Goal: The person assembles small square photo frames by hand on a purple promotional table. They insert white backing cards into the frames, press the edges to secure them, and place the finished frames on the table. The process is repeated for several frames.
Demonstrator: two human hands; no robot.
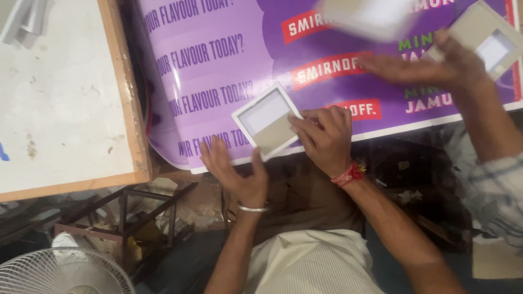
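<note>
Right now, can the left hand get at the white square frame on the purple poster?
Probably yes. The left hand is open just below the white square frame with nothing between them, and the right hand grips only its right edge.

Banner point(229, 60): purple, white lettering, red label blocks, green words, white lower edge. Frame point(267, 121) under right hand point(326, 139): white border, panel half pale lilac, half beige. Second frame point(489, 39): beige border, whitish centre (held by another person's hand). Right wrist thread point(349, 174): red, touch of yellow. Left hand point(235, 171) wrist bangle point(253, 208): silver. Shirt point(313, 261): cream, fine vertical stripes. Co-worker's sleeve point(493, 185): pale grey, dark checks. Tabletop point(60, 92): off-white, stained, tan wooden edging. Fan point(62, 272): white wire grille.
</note>
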